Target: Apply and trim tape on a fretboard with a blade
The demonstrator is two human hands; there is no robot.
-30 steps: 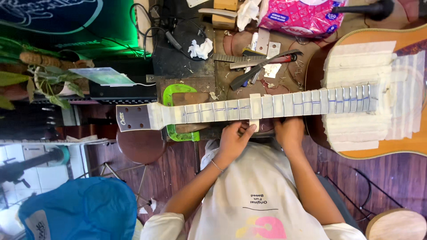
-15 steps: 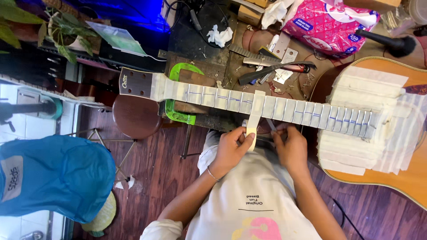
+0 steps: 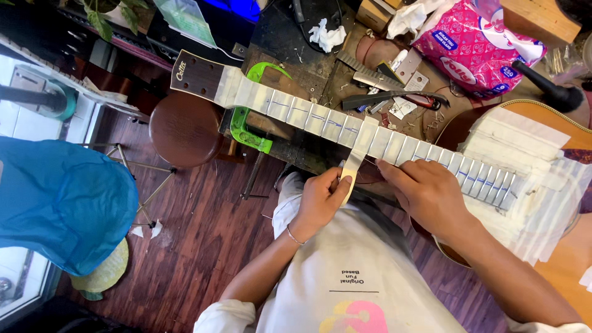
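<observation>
Above wood floor, pale masking tape strip (image 3: 356, 161) hangs off taped guitar neck (image 3: 345, 126).

On your counter (image 3: 290, 37) you'll see a pink tissue pack (image 3: 475, 46) at the far right, a crumpled white tissue (image 3: 327, 34) further left, and a green clamp (image 3: 246, 126) at the near edge. A round brown stool (image 3: 185, 129) stands on the wooden floor (image 3: 203, 246), beside a blue cloth (image 3: 61, 203).
</observation>
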